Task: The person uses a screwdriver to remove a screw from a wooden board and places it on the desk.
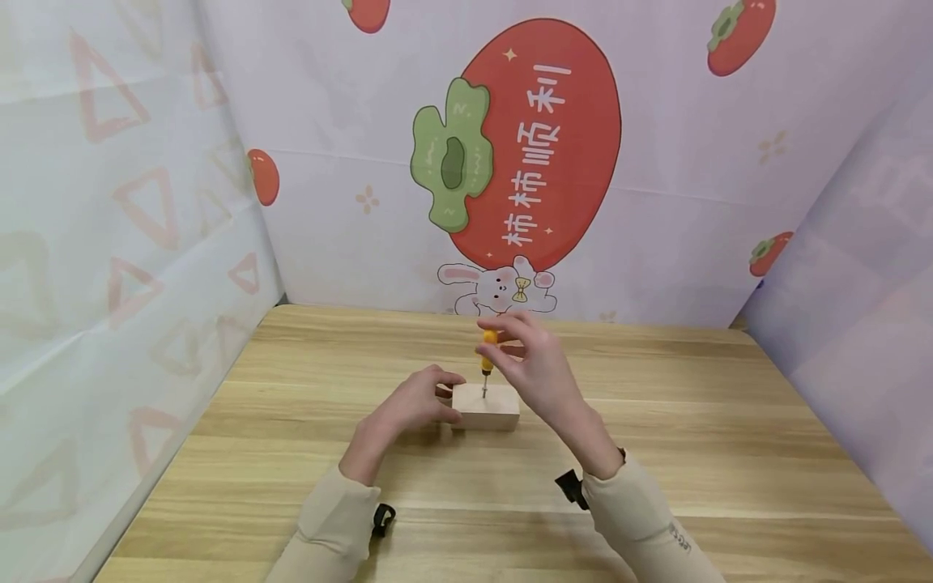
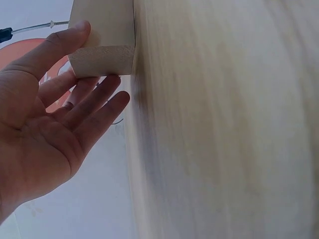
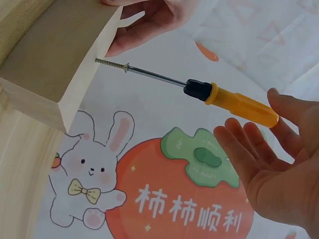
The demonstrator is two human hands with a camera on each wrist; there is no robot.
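A pale wooden block [image 1: 487,419] lies flat on the table. My left hand [image 1: 414,401] grips its left end, with the thumb [image 2: 64,44] on the near side face and fingers against the end and far side. A screw [image 3: 112,63] stands in the block's top face, much of its thread still exposed. The shaft of a yellow-handled screwdriver [image 3: 241,105] reaches straight down to the screw head. Around the upper handle, my right hand [image 1: 543,372] holds the screwdriver between thumb and fingertips; in the right wrist view the thumb touches the handle's end.
The wood-grain table [image 1: 700,453] extends around the block on all sides. Behind it hangs a backdrop [image 1: 342,243] printed with a red fruit and a rabbit. Cloth walls [image 1: 109,267] stand at left and right. Each sleeved wrist carries a black strap mount [image 1: 572,490].
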